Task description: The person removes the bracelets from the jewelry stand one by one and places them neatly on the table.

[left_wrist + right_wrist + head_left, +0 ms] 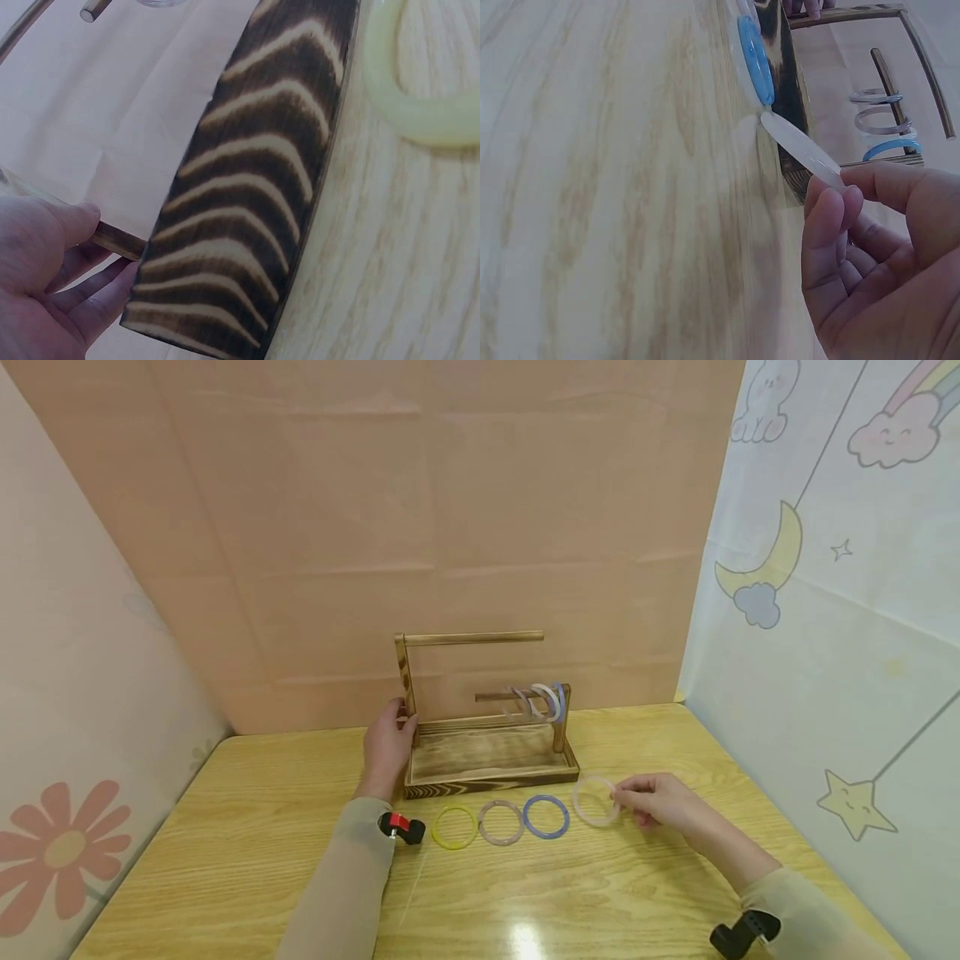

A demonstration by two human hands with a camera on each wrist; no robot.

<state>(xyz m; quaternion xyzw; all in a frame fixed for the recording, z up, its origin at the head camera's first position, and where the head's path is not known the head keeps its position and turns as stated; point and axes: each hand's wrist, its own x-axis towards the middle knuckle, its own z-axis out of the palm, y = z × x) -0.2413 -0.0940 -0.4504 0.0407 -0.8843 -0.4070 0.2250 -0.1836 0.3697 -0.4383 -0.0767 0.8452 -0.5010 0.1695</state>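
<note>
A dark-grained wooden bangle stand (pixel 491 782) sits on the table, with a tray base and two horizontal bars. My left hand (pixel 386 747) grips its left side, thumb on one face and fingers behind, as the left wrist view shows. Between thumb and fingertips my right hand (pixel 663 800) pinches a white bangle (pixel 802 144), tilted with its far edge low by the table. Left of it lie a blue bangle (pixel 546 836), a pinkish bangle (pixel 502 843) and a yellow bangle (pixel 454 847) in a row. Several bangles, blue, white and pale purplish, hang on the lower bar (pixel 491 697).
The upper bar (pixel 472 638) holds no bangle and its right end is free. Behind the wooden table (pixel 285 860) hangs a creased tan backdrop (pixel 315 527). A patterned white side wall (pixel 825 652) borders the right, another the left.
</note>
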